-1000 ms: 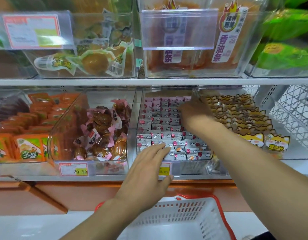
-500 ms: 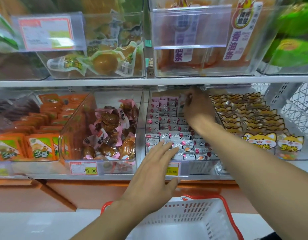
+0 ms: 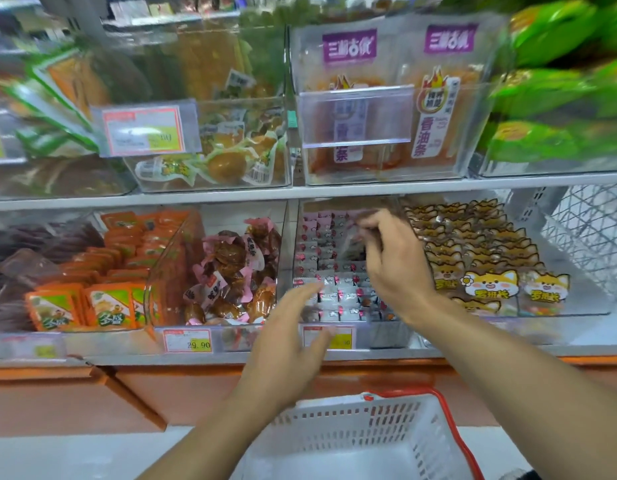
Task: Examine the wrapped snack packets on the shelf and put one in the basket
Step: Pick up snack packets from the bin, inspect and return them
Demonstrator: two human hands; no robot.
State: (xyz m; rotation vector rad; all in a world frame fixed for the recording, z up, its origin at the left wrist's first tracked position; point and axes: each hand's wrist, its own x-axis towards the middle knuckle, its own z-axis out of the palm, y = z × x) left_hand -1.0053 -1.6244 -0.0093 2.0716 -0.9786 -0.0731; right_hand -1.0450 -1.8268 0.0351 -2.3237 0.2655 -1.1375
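Packet pinched over the pink-packet bin; lift it clear before you carry it down.

The snack packet [image 3: 353,242] sits pinched in your right hand [image 3: 393,261], fingers closed on it, above the back half of the pink-packet bin [image 3: 334,282]; it is blurred, so its print cannot be read. Your left hand [image 3: 293,334] hovers at the bin's front edge, fingers spread and holding nothing, over the price tag [image 3: 329,337]. Raise the packet straight up from the rows so neighbours are not dragged out, and turn it to inspect both faces. The basket [image 3: 352,441] waits below the bin, beneath your left wrist. The cat-face packets [image 3: 490,282] lie just right of the bin; keep your forearm off them.
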